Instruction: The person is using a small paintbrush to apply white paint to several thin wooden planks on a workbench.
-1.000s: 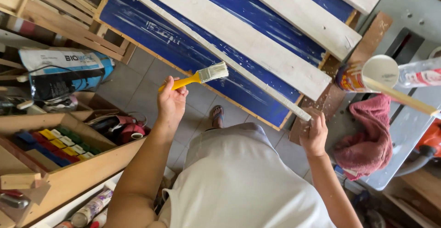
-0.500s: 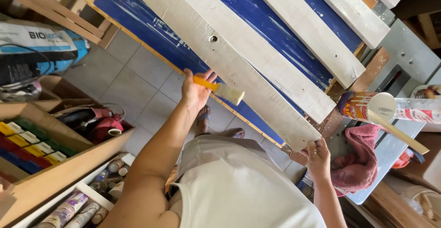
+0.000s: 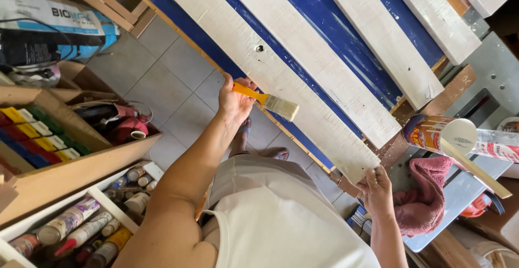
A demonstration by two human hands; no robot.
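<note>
Clenched in my left hand [image 3: 233,103], the brush [image 3: 268,102] rests its bristles on the white slat [image 3: 303,103] while my right hand [image 3: 377,192] grips the slat's end, so a slip could smear paint onto the blue board [image 3: 346,41].

Paint can [image 3: 432,133] with stir stick [image 3: 476,168] just right of the right fingers, on the grey surface [image 3: 494,76]. Pink rag [image 3: 427,192] beside those fingers, lower right. Bag [image 3: 48,27] far left of the left fingers. Colored blocks [image 3: 38,135] in a wooden box, left. Spray cans [image 3: 81,227] on shelf, below left. Tiled floor [image 3: 173,79] under.
</note>
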